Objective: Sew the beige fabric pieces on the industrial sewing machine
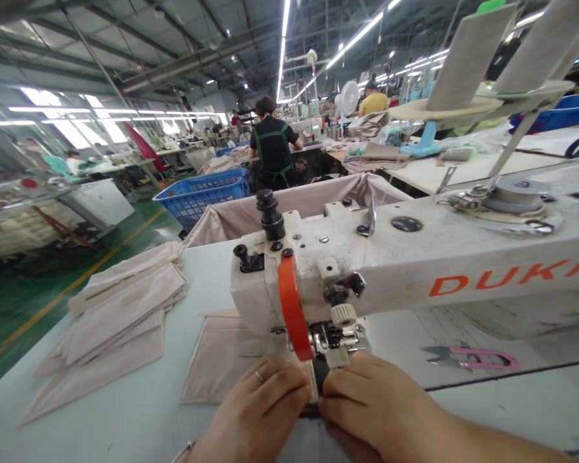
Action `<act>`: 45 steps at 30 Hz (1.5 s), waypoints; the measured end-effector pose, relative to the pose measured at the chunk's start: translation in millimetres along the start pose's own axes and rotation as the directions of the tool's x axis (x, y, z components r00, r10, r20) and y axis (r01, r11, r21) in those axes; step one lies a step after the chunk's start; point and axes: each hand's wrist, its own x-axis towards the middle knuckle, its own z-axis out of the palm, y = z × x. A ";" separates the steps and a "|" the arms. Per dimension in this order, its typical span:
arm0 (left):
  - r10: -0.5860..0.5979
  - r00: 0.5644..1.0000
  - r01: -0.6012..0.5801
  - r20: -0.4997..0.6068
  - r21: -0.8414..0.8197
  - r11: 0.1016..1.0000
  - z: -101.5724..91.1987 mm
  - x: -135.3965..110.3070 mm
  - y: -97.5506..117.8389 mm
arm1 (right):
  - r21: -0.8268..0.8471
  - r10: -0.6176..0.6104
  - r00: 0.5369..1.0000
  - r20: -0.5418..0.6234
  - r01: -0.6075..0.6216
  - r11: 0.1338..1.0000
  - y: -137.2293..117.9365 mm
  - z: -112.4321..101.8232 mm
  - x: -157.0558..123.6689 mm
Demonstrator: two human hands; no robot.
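Far left of the cream-white industrial sewing machine with orange lettering (415,270), a loose stack of beige cut fabric pieces (116,315) lies fanned across the pale grey work table (125,418). Nearer the machine, a flat beige fabric panel (222,360) runs from the table in under the machine's head. The left hand (255,411), a ring on one finger, rests palm down on that panel just left of the needle area, its fingers curled together and pressing the cloth; whether it pinches an edge cannot be told. An orange curved guard (293,308) stands just above it on the machine. The right hand (371,405) lies just right of the presser foot (330,354), fingers closed together and touching the left hand's fingertips. Further right of the machine's head, pink-handled thread snips (473,357) lie on the table under the machine's arm.
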 end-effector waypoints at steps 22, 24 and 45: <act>-0.018 1.000 0.018 -0.009 -0.001 1.000 -16.0 19.5 -8.8 | -0.070 0.098 0.988 -0.122 -0.107 0.992 -0.3 8.0 4.3; -0.042 0.999 0.042 -0.011 0.012 0.999 -13.9 20.0 -14.3 | -0.073 0.106 0.986 -0.126 -0.116 0.991 0.3 8.8 6.0; -0.239 0.968 0.230 0.075 0.116 0.966 -2.6 24.5 -50.0 | -0.071 0.182 0.977 -0.108 -0.191 0.979 1.9 12.4 8.6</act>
